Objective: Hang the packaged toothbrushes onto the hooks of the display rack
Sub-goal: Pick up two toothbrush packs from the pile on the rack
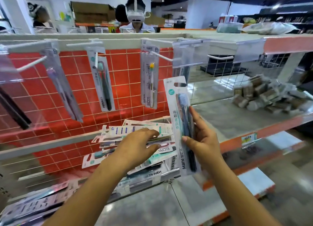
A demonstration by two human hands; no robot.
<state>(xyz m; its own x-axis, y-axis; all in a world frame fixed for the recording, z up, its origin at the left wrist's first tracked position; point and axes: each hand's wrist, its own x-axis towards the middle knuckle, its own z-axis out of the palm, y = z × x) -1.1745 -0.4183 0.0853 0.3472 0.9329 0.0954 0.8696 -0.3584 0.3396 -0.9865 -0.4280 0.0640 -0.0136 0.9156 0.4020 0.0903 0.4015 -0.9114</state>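
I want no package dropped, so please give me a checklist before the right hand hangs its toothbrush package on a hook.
1. Right hand grips the held package: ok.
2. Package upright, hang hole at the top: ok.
3. Free hook close above, tip bare: ok.
4. Hang hole already on the hook: not ok, it is below it.
5. Left hand away from the hook, resting on the pile of packages: ok.
6. Hang hole untorn: cannot tell.

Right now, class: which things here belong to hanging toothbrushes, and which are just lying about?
Job: right hand holding packaged toothbrush; left hand on loose pile of packs; white hooks.

Lying about: wrapped brown bundles; plastic bags on top shelf.
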